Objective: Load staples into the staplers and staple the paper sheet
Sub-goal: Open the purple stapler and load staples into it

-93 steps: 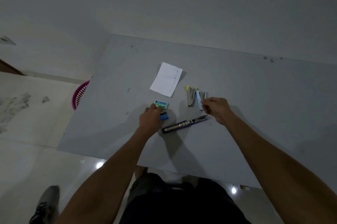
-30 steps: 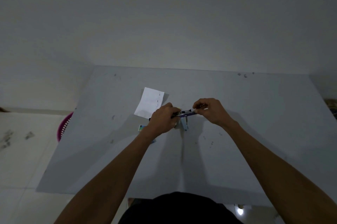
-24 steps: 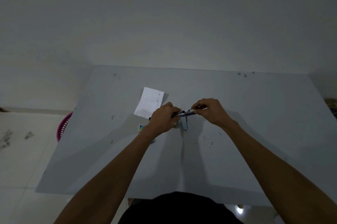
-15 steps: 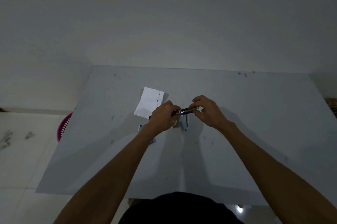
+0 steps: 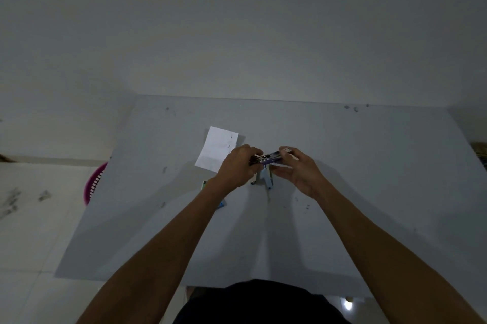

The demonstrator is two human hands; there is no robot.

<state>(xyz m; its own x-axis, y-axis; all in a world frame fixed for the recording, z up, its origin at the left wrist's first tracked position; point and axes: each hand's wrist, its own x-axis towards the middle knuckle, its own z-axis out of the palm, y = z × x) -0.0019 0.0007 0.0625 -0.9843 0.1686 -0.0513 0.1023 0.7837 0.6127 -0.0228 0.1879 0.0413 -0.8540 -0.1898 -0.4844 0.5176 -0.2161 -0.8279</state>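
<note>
Both hands are working on one purple stapler [image 5: 268, 158], held up above the middle of the tabletop [image 5: 369, 178]. Left hand [image 5: 237, 166] is gripping its left end with fingers curled around it, while the right hand [image 5: 299, 169] is pinching the right end between thumb and fingertips (other fingers loosely spread). Another light blue stapler [image 5: 267, 178] is lying on the tabletop right below them. White paper sheet [image 5: 216, 148] is sitting just left of the hands, toward the far edge. Small staple box [image 5: 204, 184] is peeking out beside the left wrist; can't read its label.
</note>
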